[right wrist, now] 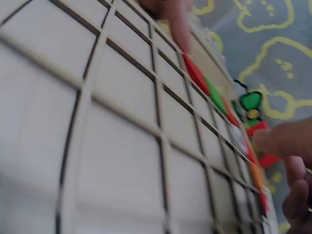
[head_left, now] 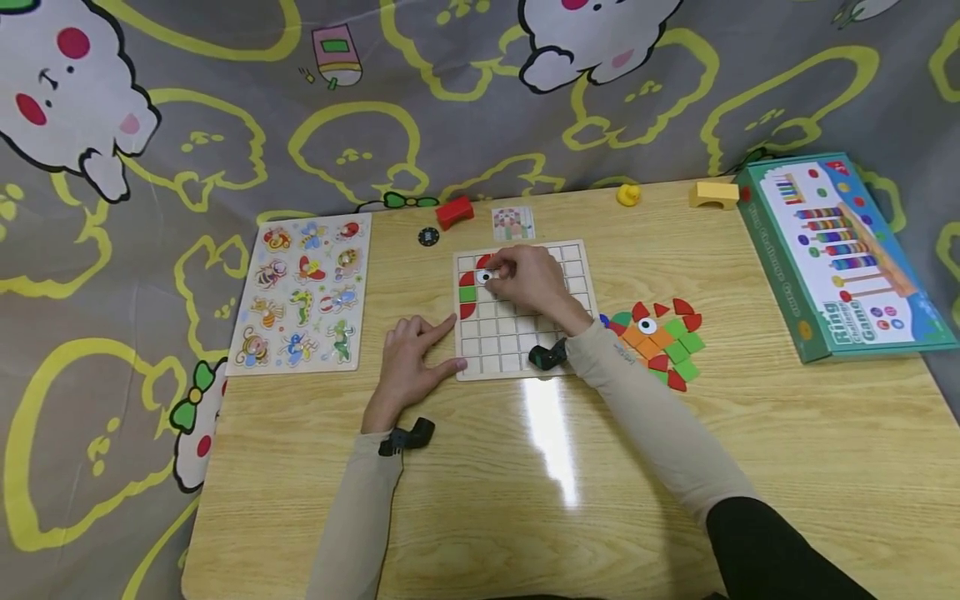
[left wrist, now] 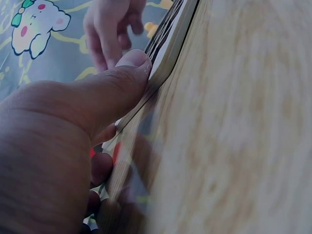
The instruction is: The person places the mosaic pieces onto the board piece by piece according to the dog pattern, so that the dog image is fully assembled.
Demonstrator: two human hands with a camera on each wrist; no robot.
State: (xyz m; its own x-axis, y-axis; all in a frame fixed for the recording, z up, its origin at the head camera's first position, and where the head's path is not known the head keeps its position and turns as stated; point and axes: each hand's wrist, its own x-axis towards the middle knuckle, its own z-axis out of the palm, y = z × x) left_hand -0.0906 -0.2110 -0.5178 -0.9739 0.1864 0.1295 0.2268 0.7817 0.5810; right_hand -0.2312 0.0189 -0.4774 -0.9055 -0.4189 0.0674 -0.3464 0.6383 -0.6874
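A wooden grid board lies on the table. My left hand is spread at its left side, thumb and index fingertips at the edge; the left wrist view shows the thumb against the board's side. Over the upper part of the grid, my right hand pinches the right edge of a white eye tile with curled fingers. Around that tile sit red rounded tiles and a green square tile in the left columns. An orange tile shows farther along in the right wrist view.
Loose coloured tiles lie right of the board, partly behind my right forearm. Behind it are a picture card, red block, black disc, yellow duck and yellow block. An insect puzzle and game box flank these.
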